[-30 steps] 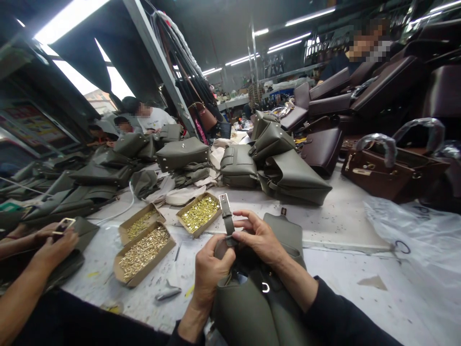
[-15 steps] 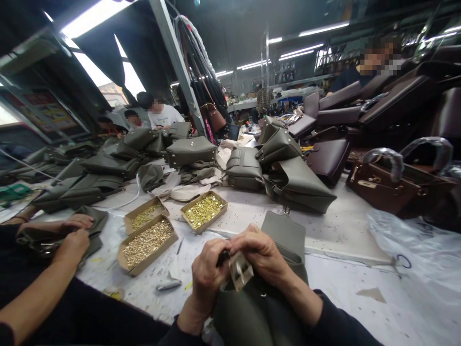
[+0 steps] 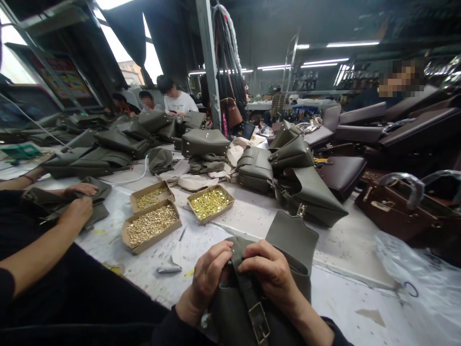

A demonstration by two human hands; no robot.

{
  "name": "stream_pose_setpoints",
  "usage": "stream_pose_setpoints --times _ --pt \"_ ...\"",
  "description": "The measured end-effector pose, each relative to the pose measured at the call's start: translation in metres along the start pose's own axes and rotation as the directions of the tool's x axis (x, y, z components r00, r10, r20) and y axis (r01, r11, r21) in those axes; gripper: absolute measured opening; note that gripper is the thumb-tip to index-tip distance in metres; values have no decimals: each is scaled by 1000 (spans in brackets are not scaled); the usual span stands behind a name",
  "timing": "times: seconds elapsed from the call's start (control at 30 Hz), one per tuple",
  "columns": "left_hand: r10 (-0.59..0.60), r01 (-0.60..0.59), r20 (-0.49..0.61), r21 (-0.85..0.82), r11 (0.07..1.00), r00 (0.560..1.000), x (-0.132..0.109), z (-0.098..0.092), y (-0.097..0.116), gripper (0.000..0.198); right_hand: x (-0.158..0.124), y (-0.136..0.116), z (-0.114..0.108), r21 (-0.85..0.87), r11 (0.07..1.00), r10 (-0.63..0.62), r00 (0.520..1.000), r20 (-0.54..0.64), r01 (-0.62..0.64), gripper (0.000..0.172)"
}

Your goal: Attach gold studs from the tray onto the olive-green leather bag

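Firmly, the left hand (image 3: 208, 278) and right hand (image 3: 272, 273) clamp fingers on the strap (image 3: 249, 290) over the bag (image 3: 292, 236), bare table (image 3: 345, 288) rightward.

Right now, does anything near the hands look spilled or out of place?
Only minor clutter: dark specks and yellow scraps litter the table beside the three boxes of brass hardware, and a grey offcut lies loose in front of them. The left hand and right hand grip the strap of the olive bag; no damage shows.

Olive-green leather handbag (image 3: 288, 240) at table edge, flap raised, strap (image 3: 248, 288) with brass buckle (image 3: 260, 323) draped down its front
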State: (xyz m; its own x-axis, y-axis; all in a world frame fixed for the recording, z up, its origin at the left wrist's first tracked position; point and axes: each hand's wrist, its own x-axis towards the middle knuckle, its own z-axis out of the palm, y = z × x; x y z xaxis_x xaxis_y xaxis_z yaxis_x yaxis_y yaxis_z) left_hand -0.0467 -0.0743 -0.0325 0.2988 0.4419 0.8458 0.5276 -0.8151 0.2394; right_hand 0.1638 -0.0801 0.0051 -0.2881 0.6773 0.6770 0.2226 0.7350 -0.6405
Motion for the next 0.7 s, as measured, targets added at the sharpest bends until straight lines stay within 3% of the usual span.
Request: stream_pose_setpoints --times 0.33,0.5,0.7 --pt "47 -48 -40 -23 999 998 11 0 5 25 0 3 1 -42 998 -48 998 46 50 23" --pt "17 -17 -45 6 1000 999 11 -1 9 22 4 1 2 -84 990 -107 992 65 112 21" --pt "-14 15 -51 15 1000 999 8 -1 12 23 4 0 1 -84 992 -84 992 90 92 22"
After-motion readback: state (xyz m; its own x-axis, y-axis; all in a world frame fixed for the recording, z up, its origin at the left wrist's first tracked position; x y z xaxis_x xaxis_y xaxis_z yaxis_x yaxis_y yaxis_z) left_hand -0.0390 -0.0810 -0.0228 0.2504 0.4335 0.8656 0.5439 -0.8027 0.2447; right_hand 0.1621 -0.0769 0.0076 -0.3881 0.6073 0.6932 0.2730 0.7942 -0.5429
